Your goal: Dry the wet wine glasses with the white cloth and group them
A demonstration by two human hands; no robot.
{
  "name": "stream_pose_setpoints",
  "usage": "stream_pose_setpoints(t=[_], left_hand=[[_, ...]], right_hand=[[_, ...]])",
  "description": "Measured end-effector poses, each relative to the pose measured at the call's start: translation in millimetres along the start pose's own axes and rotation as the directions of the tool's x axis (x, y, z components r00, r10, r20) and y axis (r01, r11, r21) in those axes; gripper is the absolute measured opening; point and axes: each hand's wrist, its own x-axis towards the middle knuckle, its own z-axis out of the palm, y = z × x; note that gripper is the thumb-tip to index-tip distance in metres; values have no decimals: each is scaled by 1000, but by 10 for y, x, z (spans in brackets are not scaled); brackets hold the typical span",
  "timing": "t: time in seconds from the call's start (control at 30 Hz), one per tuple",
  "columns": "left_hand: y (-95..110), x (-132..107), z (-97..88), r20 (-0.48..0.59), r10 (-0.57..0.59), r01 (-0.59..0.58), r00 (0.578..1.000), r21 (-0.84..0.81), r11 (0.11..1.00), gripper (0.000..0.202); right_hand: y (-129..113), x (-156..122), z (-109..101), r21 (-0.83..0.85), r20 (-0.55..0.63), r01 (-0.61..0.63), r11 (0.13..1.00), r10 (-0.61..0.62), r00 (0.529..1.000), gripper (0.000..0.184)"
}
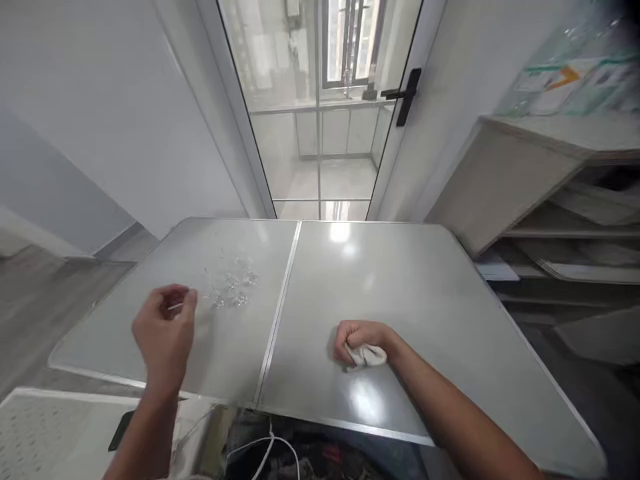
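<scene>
My right hand (361,341) rests on the grey folding table (430,293), its fingers closed round a crumpled white cloth (369,357). My left hand (166,331) hovers above the left half of the table, fingers curled with thumb and fingertips pinched together; whether they hold anything I cannot make out. Just beyond the left hand lies a small cluster of clear, glassy bits or water drops (231,288) on the tabletop.
A metal seam (280,300) divides the table into two halves. A glass door with a black handle (406,95) stands behind. Wooden shelves (550,200) with papers are at the right. White cables (270,450) and a dark phone (121,430) lie below the near edge.
</scene>
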Motion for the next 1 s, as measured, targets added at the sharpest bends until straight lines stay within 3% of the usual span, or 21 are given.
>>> stream_pose_setpoints(t=[0.13, 0.23, 0.43, 0.7, 1.0], left_hand=[[-256, -305, 183, 190, -134, 149, 973, -69, 986, 29], [-408, -457, 348, 365, -224, 298, 904, -159, 941, 36], [-397, -544, 539, 502, -332, 510, 798, -270, 817, 67], [-337, -426, 749, 439, -356, 562, 825, -570, 599, 48], [-399, -339, 931, 438, -268, 513, 858, -704, 491, 39]], right_hand=[[-6, 6, 7, -3, 22, -10, 1000, 10, 1000, 51], [-26, 17, 12, -15, 33, 10, 1000, -9, 999, 48], [-32, 18, 18, -27, 16, -26, 999, 27, 1000, 45], [-36, 9, 12, -5, -1, -40, 999, 39, 999, 35], [-48, 32, 14, -40, 12, -44, 998, 44, 999, 43]])
